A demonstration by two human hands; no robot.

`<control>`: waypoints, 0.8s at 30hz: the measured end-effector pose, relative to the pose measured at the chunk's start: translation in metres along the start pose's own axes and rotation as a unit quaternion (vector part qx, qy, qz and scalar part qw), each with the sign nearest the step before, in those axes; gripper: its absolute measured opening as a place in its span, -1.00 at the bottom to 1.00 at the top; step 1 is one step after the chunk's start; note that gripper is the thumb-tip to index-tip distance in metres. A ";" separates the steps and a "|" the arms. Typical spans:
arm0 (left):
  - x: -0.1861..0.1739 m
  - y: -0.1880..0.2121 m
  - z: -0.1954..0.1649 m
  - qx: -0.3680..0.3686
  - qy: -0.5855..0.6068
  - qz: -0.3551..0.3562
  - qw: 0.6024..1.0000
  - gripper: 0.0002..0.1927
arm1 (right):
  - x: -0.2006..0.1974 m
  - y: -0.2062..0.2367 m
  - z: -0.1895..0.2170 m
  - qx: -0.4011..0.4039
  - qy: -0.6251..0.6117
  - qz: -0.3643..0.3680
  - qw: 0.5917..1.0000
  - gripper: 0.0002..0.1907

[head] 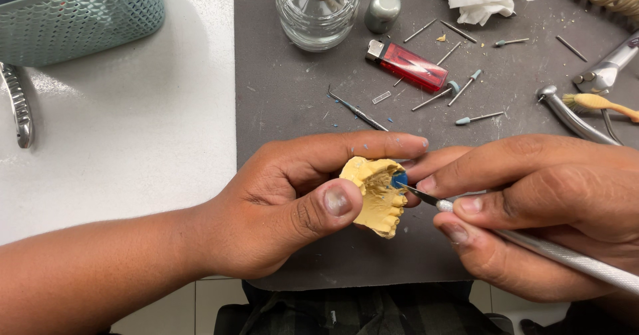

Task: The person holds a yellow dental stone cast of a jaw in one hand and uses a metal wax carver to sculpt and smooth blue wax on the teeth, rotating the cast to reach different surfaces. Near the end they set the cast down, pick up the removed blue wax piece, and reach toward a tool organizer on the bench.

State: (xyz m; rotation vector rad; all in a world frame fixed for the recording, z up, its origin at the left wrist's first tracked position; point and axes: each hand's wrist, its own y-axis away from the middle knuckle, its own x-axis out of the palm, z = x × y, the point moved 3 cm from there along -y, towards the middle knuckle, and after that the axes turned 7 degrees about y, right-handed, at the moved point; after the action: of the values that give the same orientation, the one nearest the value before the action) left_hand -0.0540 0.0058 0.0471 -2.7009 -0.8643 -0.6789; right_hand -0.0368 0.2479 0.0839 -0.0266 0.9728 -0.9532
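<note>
Touching blade [416,194] to yellow cast [379,198] (blue wax [399,178])

Your yellow plaster dental cast [378,195] sits pinched in your left hand [293,202], thumb on its near side, forefinger along the top, held above the dark grey mat; its tooth row faces right and down; a small blue wax patch [399,178] marks its upper right edge; the thin metal carving tool [532,242] in your right hand [539,208] touches its pointed tip to that patch.
</note>
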 end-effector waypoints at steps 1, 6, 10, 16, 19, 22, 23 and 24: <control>0.000 0.000 0.000 0.003 0.005 0.003 1.000 -0.25 | 0.000 0.000 0.000 -0.002 0.002 0.002 1.000 -0.79; -0.001 0.001 0.001 0.009 0.013 0.009 1.000 -0.27 | 0.003 0.003 -0.003 -0.003 0.005 0.002 1.000 -0.80; 0.000 0.000 0.002 0.012 0.010 0.008 1.000 -0.27 | 0.007 0.008 -0.007 0.026 0.011 0.008 1.000 -0.83; -0.001 0.001 0.002 0.011 0.008 0.005 1.000 -0.26 | 0.006 0.003 -0.002 0.007 0.012 -0.002 1.000 -0.81; -0.001 0.002 0.003 0.012 0.018 0.006 1.000 -0.27 | 0.004 -0.003 0.002 0.001 0.006 0.000 1.000 -0.79; -0.001 0.002 0.003 0.014 0.027 0.008 1.000 -0.27 | 0.003 -0.008 0.004 -0.003 -0.004 0.006 1.000 -0.79; -0.001 0.002 0.003 0.014 0.029 0.008 0.999 -0.27 | 0.003 -0.010 0.004 -0.004 -0.006 0.009 1.000 -0.79; -0.001 0.002 0.004 0.015 0.031 0.009 0.999 -0.27 | 0.003 -0.010 0.004 -0.004 -0.008 0.012 1.000 -0.79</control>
State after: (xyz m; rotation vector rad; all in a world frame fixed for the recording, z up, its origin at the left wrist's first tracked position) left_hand -0.0519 0.0053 0.0426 -2.6435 -0.8284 -0.7366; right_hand -0.0399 0.2378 0.0886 -0.0296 0.9614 -0.9259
